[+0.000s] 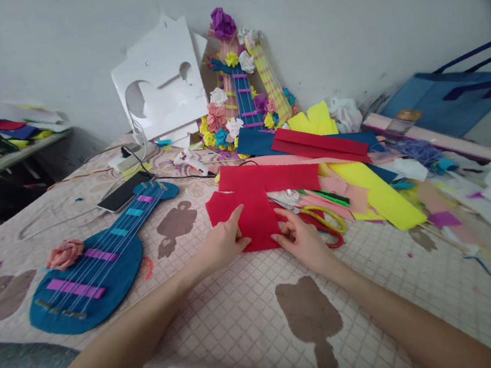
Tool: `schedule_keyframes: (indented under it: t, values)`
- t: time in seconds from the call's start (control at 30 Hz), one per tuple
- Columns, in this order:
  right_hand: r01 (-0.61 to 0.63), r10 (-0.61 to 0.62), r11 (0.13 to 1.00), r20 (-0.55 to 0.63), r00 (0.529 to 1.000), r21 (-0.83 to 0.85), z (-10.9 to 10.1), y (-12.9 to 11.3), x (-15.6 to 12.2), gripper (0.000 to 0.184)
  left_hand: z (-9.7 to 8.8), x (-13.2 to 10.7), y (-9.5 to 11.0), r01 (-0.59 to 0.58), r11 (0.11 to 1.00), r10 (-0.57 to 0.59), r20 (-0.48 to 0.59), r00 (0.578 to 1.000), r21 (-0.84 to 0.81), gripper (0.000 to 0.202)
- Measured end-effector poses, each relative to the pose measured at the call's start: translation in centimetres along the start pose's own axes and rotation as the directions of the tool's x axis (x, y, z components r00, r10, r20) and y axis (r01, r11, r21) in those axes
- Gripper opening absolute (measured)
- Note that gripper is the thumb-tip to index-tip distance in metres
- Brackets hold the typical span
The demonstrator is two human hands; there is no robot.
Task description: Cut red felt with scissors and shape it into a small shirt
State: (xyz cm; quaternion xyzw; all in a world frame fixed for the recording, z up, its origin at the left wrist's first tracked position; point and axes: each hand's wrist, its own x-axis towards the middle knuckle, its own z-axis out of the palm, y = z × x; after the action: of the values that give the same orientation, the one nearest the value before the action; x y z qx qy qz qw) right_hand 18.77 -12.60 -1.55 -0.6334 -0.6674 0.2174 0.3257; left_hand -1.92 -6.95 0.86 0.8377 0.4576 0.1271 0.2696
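A red paper piece (257, 221) lies in front of me, overlapping other red pieces. My left hand (226, 241) has its thumb and index finger on the left edge of this paper. At the right edge, the thumb and fingers of my right hand (300, 237) close on the same paper. Behind it stretches a wide red strip (289, 175). Scissors with yellow and red handles (334, 220) lie just right of my right hand, partly covered by red scraps. A blue toy guitar (113, 249) with white strings and a pink paper rose rests to the left.
Behind the paper are a glue gun (192, 162), a phone (122, 191) and a power strip (129, 158). Flower-decorated guitars (245, 96) and white boards (164, 80) lean on the wall. Yellow paper (378, 194) and scraps crowd the right side, near a blue bag (447, 100).
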Motion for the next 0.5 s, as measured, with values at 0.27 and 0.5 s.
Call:
schedule_keyframes:
  t: [0.27,0.5]
  values:
    - [0.002,0.0,0.996,0.021,1.0,-0.092,-0.06,-0.39,0.12,0.043,-0.03,-0.01,0.17,0.01,1.0,-0.01,-0.001,1.0,0.018,0.071]
    - [0.051,-0.051,0.983,0.005,0.999,-0.175,0.17,-0.25,0.05,0.04,0.12,0.09,0.07,0.003,0.999,-0.002,-0.02,1.0,0.046,0.066]
